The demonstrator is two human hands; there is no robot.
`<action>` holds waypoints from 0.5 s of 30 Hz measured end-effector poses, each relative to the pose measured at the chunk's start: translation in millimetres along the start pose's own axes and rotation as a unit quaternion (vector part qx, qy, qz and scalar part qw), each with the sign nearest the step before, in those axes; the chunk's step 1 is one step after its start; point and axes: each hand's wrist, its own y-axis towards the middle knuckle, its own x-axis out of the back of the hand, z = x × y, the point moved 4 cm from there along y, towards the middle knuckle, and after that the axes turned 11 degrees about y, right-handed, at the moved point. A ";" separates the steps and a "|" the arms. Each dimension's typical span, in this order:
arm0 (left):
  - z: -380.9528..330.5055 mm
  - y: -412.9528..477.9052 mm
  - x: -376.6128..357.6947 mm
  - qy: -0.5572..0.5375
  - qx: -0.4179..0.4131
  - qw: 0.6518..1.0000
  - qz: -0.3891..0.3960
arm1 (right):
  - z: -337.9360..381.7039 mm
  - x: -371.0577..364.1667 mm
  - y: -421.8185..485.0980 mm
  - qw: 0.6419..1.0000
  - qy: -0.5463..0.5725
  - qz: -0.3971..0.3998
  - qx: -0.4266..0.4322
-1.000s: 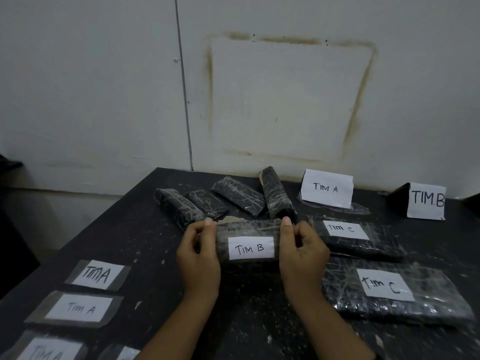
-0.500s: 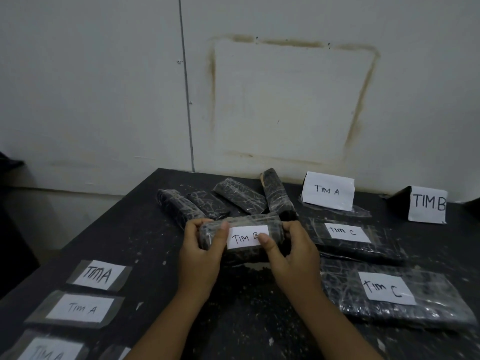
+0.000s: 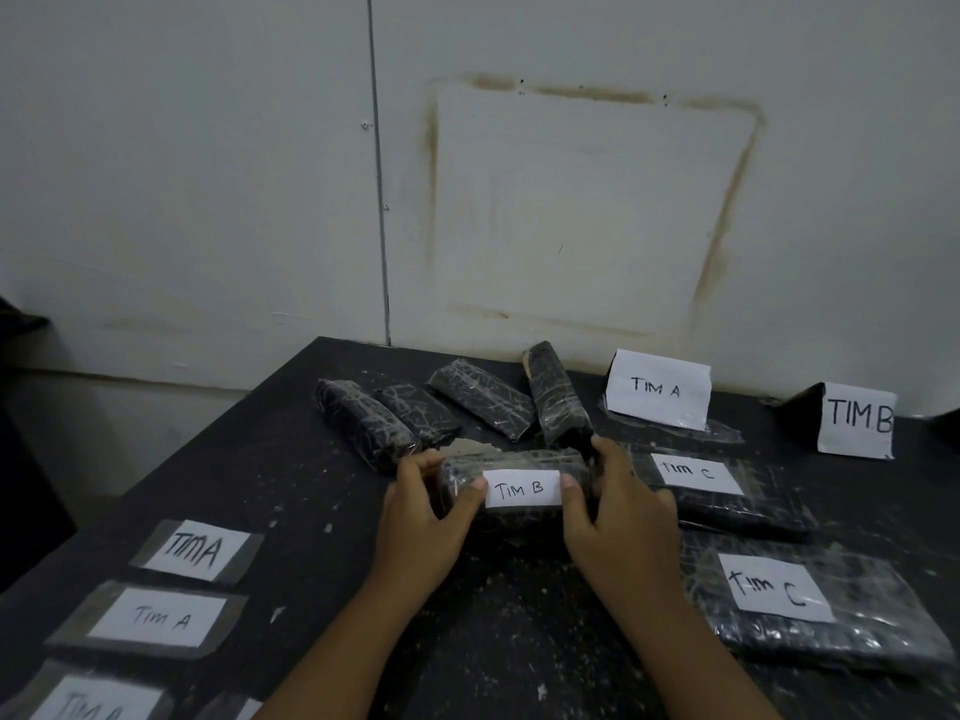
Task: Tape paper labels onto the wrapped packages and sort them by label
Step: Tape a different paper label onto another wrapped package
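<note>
Labels with tape stuck on them lie flat on the left side of the black table; one says "TIM A". Four small wrapped packages sit in a loose row near the wall, with no labels showing. In the middle, the left hand and the right hand hold one wrapped package by its two ends, just above the table. Both thumbs press beside its white "TIM B" label. To the right lie two bigger packages marked "TIM C". Behind them stand a "TIM A" sign and a "TIM B" sign.
</note>
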 end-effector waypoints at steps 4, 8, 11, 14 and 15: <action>-1.7 1.1 -1.2 0.014 -0.018 1.000 0.009 | -0.3 0.0 -0.4 1.000 -0.024 0.009 0.001; -2.4 0.2 -2.6 0.008 -0.029 0.999 0.022 | 0.2 -0.3 -0.1 0.999 -0.031 -0.002 0.013; -3.6 -1.2 -1.8 0.000 -0.033 0.999 0.021 | 0.4 -0.5 -0.1 0.999 -0.027 -0.006 0.016; -4.3 -1.4 -1.5 -0.003 -0.033 0.999 0.021 | -0.3 -1.4 0.2 0.999 -0.027 -0.006 0.017; -4.6 -1.4 -1.6 -0.001 -0.034 0.999 0.022 | -0.4 -1.6 0.4 0.999 -0.029 -0.006 0.018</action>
